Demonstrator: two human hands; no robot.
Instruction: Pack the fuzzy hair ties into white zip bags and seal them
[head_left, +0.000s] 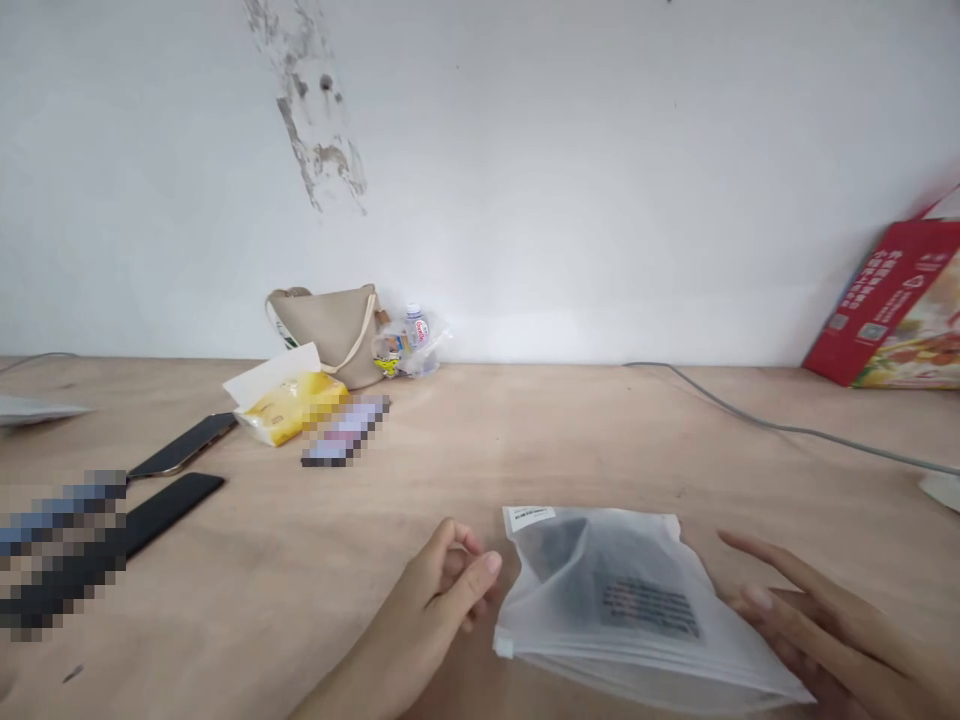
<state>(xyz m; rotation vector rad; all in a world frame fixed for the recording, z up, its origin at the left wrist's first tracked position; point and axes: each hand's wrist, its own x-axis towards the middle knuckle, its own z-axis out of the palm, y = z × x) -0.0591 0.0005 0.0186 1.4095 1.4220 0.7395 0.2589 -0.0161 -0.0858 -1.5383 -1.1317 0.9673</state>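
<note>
The fingers (476, 583) of the left hand (431, 610) are curving loosely inward, the thumb standing clear of them, while those of the right hand (832, 630) are lying spread. A pale wooden surface (487, 450) is running back to a white wall (525, 200), whose plaster is peeling in a dark patch (315, 120) on the left. From the left, a white sheet (37, 408) is lying near the edge of view, then two dark phones (187, 445), one partly pixelated. A yellow tissue pack (296, 405) is sitting beside a pixelated device (345, 430); behind them a beige handbag (326, 325) is leaning at the wall, a clear bottle (416, 325) in thin plastic standing next to it. Farther right, a grey cable (750, 410) is trailing toward the right edge, and a red printed box (892, 300) is tilting in the corner. The left hand is reaching up from below, palm facing inward, just beside a frosted zip bag (570, 610). That bag is lying between the hands, something dark showing through; the right hand is angling in at its right edge, contact being unclear
</note>
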